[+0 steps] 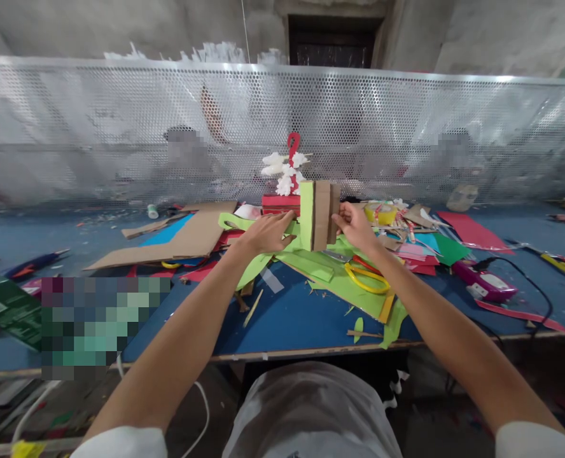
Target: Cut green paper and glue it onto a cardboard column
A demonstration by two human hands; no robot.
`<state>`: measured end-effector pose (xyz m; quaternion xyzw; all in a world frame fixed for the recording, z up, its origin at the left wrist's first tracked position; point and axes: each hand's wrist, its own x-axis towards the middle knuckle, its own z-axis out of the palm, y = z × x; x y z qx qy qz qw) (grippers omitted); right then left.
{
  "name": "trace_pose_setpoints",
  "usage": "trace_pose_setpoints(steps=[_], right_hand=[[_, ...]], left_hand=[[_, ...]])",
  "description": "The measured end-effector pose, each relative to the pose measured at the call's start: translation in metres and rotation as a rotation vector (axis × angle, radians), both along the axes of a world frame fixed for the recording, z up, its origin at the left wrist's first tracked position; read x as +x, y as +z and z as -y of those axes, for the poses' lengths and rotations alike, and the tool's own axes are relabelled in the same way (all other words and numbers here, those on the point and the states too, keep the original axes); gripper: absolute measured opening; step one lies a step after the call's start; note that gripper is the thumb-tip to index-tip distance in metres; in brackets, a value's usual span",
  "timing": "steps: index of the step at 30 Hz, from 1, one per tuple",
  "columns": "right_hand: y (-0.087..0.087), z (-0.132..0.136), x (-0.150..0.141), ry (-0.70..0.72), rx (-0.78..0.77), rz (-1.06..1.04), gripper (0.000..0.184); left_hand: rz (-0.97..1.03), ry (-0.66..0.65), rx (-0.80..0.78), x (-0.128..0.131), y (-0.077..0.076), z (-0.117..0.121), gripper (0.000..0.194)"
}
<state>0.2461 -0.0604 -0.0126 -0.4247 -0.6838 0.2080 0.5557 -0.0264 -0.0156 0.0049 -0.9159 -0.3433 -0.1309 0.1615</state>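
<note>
One cardboard block (321, 216) with a light green face stands upright above the middle of the table (282, 327); its underside and far side are hidden. The right hand (354, 222) grips its right edge between thumb and fingertips; the left hand (272, 232) is open, fingers stretched toward the green face — whether they touch it, I cannot tell. Behind the block stands one red base (275, 203), its right end covered; over it rise one red hook (292, 141) and several white flowers (273, 166), too overlapped to count. Near the right forearm lies one pair of scissors (371, 290), yellow loop showing, blades partly hidden; beyond are one yellow tape roll (380, 214) and, farther right, one magenta device (487, 283). At left, a pixelated patch hides part of one dark green packet (8, 308).
</note>
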Motion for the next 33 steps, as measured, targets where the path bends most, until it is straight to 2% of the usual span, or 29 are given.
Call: trace_pose_setpoints(steps=[4,7,16,25,33], right_hand=[[-0.002,-0.003,0.003,-0.024,0.011,0.021,0.044],[-0.002,-0.005,0.004,-0.032,-0.003,0.022,0.046],[-0.001,0.001,-0.008,0.021,-0.014,-0.013,0.053],[0.0,0.007,-0.016,0.035,-0.04,-0.002,0.052],[0.001,0.003,-0.007,0.044,-0.116,-0.016,0.055]], left_hand=[[0.008,-0.08,-0.006,-0.005,0.0,-0.003,0.051],[0.04,-0.091,-0.019,-0.005,-0.001,-0.006,0.044],[0.138,0.089,0.055,-0.001,0.0,-0.005,0.047],[0.207,0.163,0.102,0.0,-0.006,-0.011,0.073],[0.213,0.231,0.088,-0.001,-0.007,-0.013,0.07]])
